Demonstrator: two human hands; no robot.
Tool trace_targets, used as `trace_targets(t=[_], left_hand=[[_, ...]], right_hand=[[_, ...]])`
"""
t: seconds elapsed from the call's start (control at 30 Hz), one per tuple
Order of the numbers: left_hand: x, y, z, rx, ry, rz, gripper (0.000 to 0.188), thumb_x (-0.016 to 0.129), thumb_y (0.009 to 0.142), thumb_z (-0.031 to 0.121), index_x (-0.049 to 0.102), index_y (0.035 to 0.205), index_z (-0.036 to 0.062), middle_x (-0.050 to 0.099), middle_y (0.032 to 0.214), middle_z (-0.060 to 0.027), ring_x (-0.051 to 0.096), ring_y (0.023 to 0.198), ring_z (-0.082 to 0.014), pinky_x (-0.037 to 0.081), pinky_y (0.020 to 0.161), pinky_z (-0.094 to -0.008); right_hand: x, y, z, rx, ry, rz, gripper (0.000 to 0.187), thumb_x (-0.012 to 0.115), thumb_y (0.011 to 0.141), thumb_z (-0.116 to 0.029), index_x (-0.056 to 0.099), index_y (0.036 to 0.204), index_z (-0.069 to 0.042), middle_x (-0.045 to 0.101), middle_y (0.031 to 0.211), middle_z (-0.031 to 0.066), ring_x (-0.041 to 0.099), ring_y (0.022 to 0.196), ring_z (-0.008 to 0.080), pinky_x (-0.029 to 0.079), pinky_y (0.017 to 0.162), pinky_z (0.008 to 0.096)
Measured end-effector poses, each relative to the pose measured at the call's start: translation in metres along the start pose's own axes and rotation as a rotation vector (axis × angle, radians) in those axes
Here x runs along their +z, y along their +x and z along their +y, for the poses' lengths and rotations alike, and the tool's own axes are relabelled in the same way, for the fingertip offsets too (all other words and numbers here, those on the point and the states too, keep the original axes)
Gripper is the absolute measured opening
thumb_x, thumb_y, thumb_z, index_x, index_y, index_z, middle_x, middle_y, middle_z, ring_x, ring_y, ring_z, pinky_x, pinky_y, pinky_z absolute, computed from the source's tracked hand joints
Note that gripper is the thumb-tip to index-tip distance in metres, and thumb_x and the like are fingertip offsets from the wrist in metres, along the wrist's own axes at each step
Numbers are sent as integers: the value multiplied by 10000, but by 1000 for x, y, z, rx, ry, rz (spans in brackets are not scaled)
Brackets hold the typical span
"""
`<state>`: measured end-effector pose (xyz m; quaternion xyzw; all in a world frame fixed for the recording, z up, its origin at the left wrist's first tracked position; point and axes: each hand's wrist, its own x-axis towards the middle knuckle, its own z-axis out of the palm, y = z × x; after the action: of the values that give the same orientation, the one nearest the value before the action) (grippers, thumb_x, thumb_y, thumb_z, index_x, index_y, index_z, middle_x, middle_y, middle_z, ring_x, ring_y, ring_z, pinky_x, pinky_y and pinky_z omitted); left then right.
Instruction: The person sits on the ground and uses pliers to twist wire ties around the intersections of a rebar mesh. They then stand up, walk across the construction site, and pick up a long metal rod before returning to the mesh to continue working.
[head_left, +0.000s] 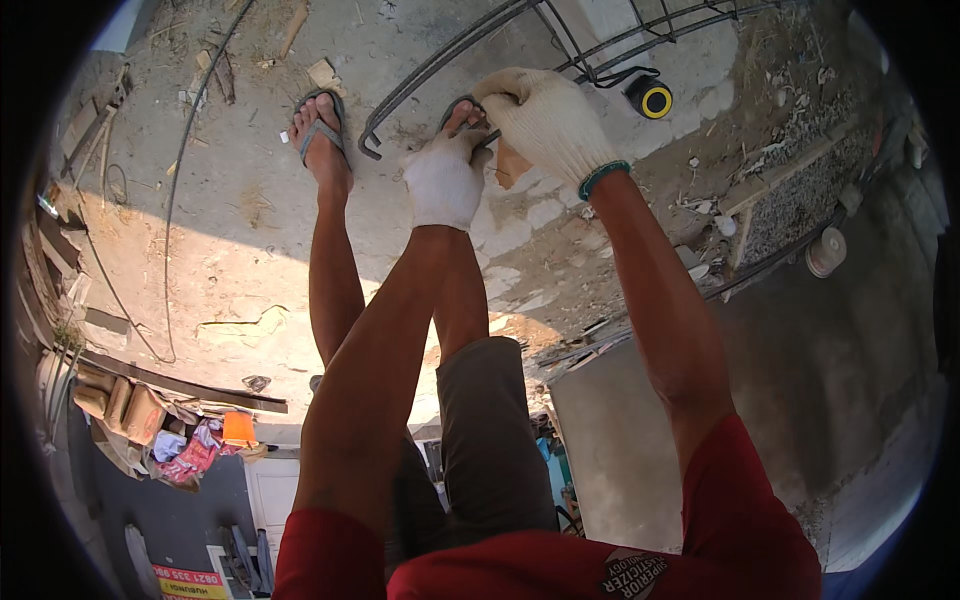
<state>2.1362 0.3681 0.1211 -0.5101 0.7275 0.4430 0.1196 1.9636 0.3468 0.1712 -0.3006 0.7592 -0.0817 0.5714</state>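
Observation:
My left hand, in a white work glove, is closed in front of my right foot. A short dark metal rod shows between the two gloves, and the left fingers are pressed round its lower end. Just right of it, my right hand wears a cream knitted glove with a green cuff. Its fingers are curled shut; what they hold is hidden. Beyond both hands lies a cage of steel reinforcing bars, with bent ends on the left. Beside my right hand, a black and yellow tape measure sits by the bars.
My sandalled feet stand on rough concrete. A thin dark cable runs along the left. Rubble and a board lie on the right, near a white bucket. Boxes and cloths are piled at lower left.

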Motion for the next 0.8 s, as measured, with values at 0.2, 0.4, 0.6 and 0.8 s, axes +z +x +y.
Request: trace_targets(t=[0.2, 0.4, 0.6, 0.8], left_hand=[[9, 29, -16, -5, -133, -295, 322, 728, 834, 299, 773, 1065, 79, 733, 1019, -173, 709, 941, -360, 537, 847, -430], [-13, 59, -10, -112, -141, -691, 375, 739, 818, 325, 768, 1080, 58, 723, 1121, -215, 693, 1047, -373, 538, 902, -402], [-4, 32, -21, -34, -264, -382, 320, 711, 840, 281, 772, 1068, 64, 741, 1007, -202, 714, 962, -366, 556, 845, -410], [-5, 18, -24, 148, -123, -219, 294, 640, 908, 249, 750, 1121, 78, 722, 964, -223, 700, 910, -396, 555, 805, -453]], right_hand=[[45, -48, 88, 538, 776, 23, 363, 595, 990, -264, 666, 1278, -53, 704, 904, 73, 635, 666, 123, 508, 564, 301], [68, -27, 86, 418, 912, -19, 286, 612, 1002, -261, 687, 1132, -18, 638, 797, 19, 597, 659, 89, 482, 554, 282], [88, -35, 55, 410, 284, 433, 314, 624, 930, -306, 762, 898, -26, 701, 729, 171, 697, 742, 323, 546, 713, 413], [73, -41, 30, 331, 127, 352, 319, 640, 906, -316, 773, 953, -30, 733, 871, 214, 709, 835, 388, 550, 768, 441]])
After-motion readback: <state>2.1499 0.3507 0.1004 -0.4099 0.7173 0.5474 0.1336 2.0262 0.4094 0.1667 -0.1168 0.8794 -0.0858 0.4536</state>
